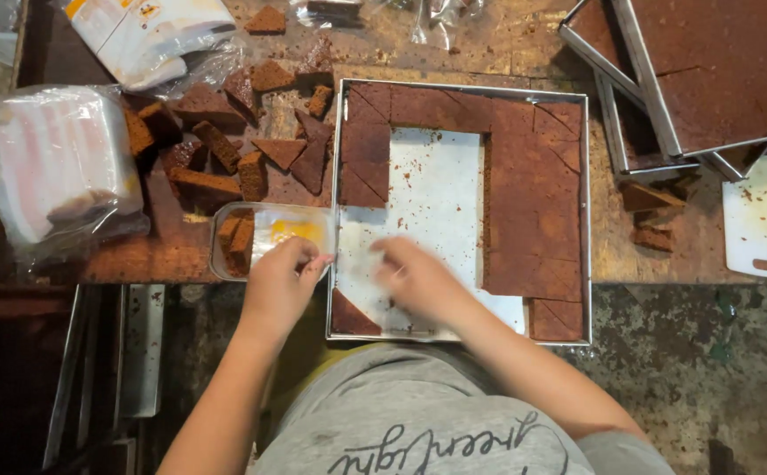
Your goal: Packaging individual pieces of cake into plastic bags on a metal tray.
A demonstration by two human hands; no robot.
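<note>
Head cam: left hand (279, 280) has its grip pinched on the rim of a clear plastic box (271, 236) with brown cake wedges inside, sitting on the wooden bench (146, 255). Right hand (418, 280) is blurry over the square metal cake tray (462, 211); can't tell its grip.

The square tray (587, 211) is thin metal with a dull sheen, its bare floor pale and speckled with crumbs. The brown cake (533, 202) in it looks matt and porous (cut faces rougher than the top). The small container (269, 230) is clear, glossy plastic, as are the crinkled bags (49, 167). The surface (163, 251) is worn, stained wood.
</note>
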